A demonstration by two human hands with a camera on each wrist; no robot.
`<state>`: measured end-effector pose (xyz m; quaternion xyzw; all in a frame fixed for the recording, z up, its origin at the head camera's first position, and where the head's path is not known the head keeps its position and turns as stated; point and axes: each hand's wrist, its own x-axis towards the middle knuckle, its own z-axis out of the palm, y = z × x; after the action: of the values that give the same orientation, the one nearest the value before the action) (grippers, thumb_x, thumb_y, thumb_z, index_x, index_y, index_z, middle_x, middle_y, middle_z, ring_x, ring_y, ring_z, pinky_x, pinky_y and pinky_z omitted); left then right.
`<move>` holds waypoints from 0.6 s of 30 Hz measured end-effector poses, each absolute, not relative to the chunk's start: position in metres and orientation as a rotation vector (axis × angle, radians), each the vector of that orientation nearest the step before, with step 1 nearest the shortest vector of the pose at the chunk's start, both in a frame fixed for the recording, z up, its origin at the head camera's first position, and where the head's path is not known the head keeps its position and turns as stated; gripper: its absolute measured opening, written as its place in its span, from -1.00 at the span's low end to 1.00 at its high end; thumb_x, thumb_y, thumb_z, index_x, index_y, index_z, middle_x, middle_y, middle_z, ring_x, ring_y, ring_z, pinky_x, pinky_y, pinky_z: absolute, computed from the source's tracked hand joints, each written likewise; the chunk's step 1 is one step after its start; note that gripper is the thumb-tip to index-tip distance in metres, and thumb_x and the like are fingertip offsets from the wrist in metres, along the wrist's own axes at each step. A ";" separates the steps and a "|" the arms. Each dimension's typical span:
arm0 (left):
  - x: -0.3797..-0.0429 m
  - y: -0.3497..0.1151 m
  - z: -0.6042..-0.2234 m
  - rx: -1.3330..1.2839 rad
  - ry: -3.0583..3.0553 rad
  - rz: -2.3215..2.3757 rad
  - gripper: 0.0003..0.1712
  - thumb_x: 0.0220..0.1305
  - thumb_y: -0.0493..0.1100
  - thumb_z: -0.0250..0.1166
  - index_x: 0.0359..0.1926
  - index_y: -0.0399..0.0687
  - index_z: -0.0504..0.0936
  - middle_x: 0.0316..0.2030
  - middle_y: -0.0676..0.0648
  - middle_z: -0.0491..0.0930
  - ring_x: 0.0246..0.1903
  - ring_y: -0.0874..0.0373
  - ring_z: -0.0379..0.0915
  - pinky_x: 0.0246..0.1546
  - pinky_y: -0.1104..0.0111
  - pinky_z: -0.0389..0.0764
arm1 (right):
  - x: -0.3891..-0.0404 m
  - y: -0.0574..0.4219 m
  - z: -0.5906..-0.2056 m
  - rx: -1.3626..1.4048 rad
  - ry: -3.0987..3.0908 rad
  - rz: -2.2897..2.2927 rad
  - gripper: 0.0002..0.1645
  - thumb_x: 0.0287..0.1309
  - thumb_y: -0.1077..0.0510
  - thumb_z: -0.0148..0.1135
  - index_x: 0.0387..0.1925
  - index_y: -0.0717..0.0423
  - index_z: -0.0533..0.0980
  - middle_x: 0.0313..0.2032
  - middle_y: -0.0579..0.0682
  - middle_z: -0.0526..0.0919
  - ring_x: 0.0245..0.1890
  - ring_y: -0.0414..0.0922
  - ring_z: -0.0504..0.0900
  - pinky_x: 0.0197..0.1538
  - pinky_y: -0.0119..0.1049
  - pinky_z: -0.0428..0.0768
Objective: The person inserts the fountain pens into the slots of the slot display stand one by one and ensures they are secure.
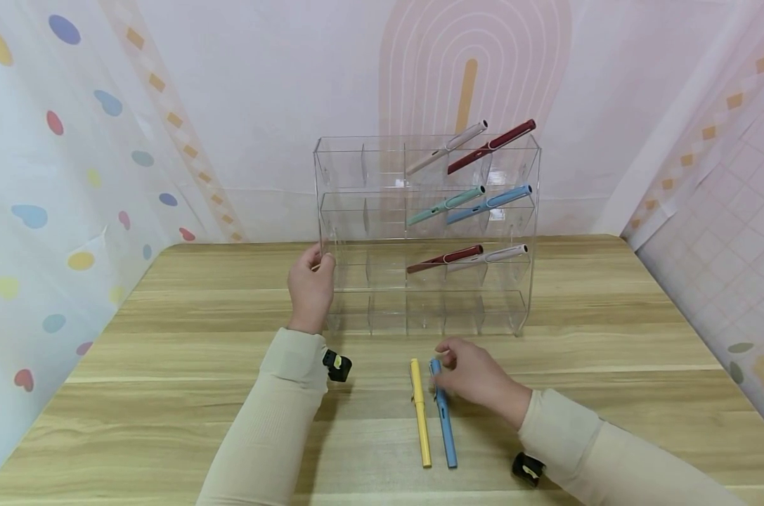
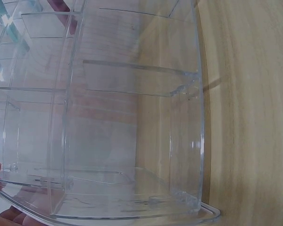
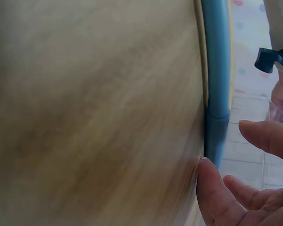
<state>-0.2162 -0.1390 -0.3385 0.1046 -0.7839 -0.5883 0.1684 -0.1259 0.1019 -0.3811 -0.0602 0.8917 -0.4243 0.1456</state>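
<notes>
A clear acrylic pen rack (image 1: 388, 291) with tiered compartments stands on the table. My left hand (image 1: 311, 288) grips its left side edge, thumb in front and fingers behind; the left wrist view shows the clear side panel (image 2: 132, 217) close up. In front of the rack a yellow pen (image 1: 422, 422) and a blue pen (image 1: 446, 429) lie nearly side by side. At the blue pen's far end is my right hand (image 1: 476, 374). In the right wrist view, one fingertip (image 3: 206, 165) is against or just beside the blue pen, and the thumb (image 3: 259, 132) stands apart from it.
Several pens lean in the rack's right half: pale pink (image 1: 448, 147) and dark red (image 1: 492, 146) on top, green (image 1: 446, 205) and light blue (image 1: 489, 204) below, then dark red (image 1: 445, 258) and pale pink (image 1: 489, 257). A patterned curtain (image 1: 261, 84) hangs behind the wooden table (image 1: 166, 393).
</notes>
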 end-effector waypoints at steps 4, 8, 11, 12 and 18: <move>-0.216 -0.139 -0.338 0.298 -2.223 -1.682 -0.55 0.32 -0.21 0.01 0.18 -0.13 0.56 -0.08 -0.21 0.57 0.02 0.00 0.48 -0.20 0.30 0.44 | -0.126 0.098 -0.380 -0.186 2.569 -1.197 -0.40 -0.06 0.24 0.44 0.07 0.29 0.47 -0.25 0.03 0.55 -0.35 -0.12 0.48 -0.33 -0.28 0.50; -0.215 -0.139 -0.338 0.300 -2.219 -1.685 -0.55 0.32 -0.20 0.01 0.19 -0.13 0.55 -0.06 -0.21 0.57 0.03 0.00 0.48 -0.20 0.30 0.45 | -0.126 0.096 -0.379 -0.199 2.564 -1.193 -0.41 -0.04 0.29 0.43 0.07 0.32 0.47 -0.30 0.02 0.53 -0.44 -0.15 0.46 -0.41 -0.30 0.46; -0.215 -0.139 -0.338 0.305 -2.218 -1.684 -0.55 0.33 -0.20 0.01 0.19 -0.14 0.55 -0.06 -0.22 0.57 0.03 -0.01 0.49 -0.18 0.28 0.46 | -0.127 0.095 -0.380 -0.220 2.568 -1.177 -0.43 -0.04 0.32 0.40 0.06 0.34 0.46 -0.35 0.02 0.51 -0.51 -0.16 0.43 -0.45 -0.32 0.43; -0.215 -0.139 -0.338 0.307 -2.218 -1.684 -0.55 0.34 -0.21 0.01 0.19 -0.15 0.55 -0.06 -0.22 0.58 0.03 -0.01 0.49 -0.18 0.28 0.46 | -0.128 0.095 -0.380 -0.225 2.569 -1.169 -0.43 -0.04 0.33 0.40 0.06 0.35 0.46 -0.36 0.02 0.51 -0.53 -0.16 0.42 -0.46 -0.32 0.42; -0.216 -0.139 -0.338 0.306 -2.212 -1.691 -0.57 0.34 -0.21 0.01 0.17 -0.15 0.57 -0.07 -0.22 0.58 0.03 -0.02 0.49 -0.14 0.26 0.45 | -0.131 0.093 -0.381 -0.234 2.575 -1.113 -0.47 -0.09 0.37 0.33 0.02 0.35 0.49 -0.41 0.00 0.51 -0.54 -0.16 0.42 -0.45 -0.33 0.40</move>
<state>-0.2156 -0.1386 -0.3376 0.1078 -0.7784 -0.5948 0.1694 -0.1312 0.0925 -0.3806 -0.0820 0.9026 -0.3901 0.1626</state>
